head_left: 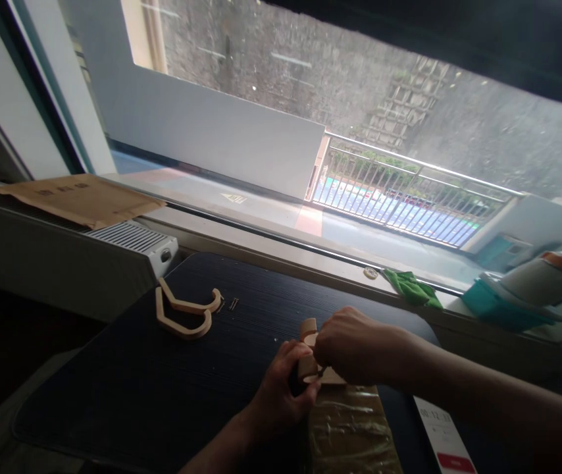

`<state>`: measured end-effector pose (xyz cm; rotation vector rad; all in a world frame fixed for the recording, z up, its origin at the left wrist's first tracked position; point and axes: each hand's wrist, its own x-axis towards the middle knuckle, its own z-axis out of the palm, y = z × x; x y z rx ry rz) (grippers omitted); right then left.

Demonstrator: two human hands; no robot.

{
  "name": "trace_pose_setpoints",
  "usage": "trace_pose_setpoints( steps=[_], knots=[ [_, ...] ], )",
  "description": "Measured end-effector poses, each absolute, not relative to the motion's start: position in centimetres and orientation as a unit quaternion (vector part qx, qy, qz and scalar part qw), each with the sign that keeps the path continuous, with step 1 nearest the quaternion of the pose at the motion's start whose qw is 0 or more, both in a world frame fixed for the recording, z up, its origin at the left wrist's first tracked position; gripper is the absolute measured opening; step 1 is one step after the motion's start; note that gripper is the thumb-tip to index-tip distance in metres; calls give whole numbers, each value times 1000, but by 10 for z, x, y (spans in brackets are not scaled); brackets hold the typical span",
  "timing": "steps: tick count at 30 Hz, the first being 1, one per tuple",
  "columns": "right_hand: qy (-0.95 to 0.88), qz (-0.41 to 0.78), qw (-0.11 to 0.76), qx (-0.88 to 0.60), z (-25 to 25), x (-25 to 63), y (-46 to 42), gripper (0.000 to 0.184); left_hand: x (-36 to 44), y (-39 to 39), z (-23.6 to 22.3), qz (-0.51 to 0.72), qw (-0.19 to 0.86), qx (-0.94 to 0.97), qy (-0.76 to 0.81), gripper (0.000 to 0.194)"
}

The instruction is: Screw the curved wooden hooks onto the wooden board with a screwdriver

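Note:
Both hands meet over a small light wooden piece [309, 328] near the front of a dark ribbed table [127, 388]. My left hand [281, 385] curls around the piece from below and holds it. My right hand [355, 345] is closed over its top, fingers pinched; whatever they pinch is hidden. Just below the hands lies a plastic-wrapped package [353, 431]. Two curved wooden hook-shaped parts [182, 313] lie apart at the table's far left, with a few small nails [233, 303] beside them.
A phone with a timer [443, 431] lies at the right of the package. A radiator [130, 238] with cardboard [78, 197] on it stands at left. On the window sill sit a green cloth [412, 288] and a teal box [503, 306].

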<state>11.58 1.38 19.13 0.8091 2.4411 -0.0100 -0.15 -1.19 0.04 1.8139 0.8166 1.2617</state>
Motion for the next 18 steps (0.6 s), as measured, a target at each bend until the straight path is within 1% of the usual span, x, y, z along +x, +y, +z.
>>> trace_pose_setpoints(
  steps=[4,6,9,12,16,18],
  knots=[
    [902,-48,249,350,187,121,18,11,-1,-12,0,494,394,709,314,28],
    [891,-49,238,384,185,124,17,8,-1,-12,1,495,398,708,308,26],
    [878,-37,245,410,185,122,13,9,-1,-12,2,496,401,708,304,25],
    [884,-25,275,377,190,113,9,8,-2,-12,3,494,399,708,308,24],
    [886,10,334,321,196,103,7,12,-3,-12,2,492,393,708,320,25],
    [894,13,326,307,194,104,9,13,-3,-12,2,492,391,708,323,25]
  ],
)
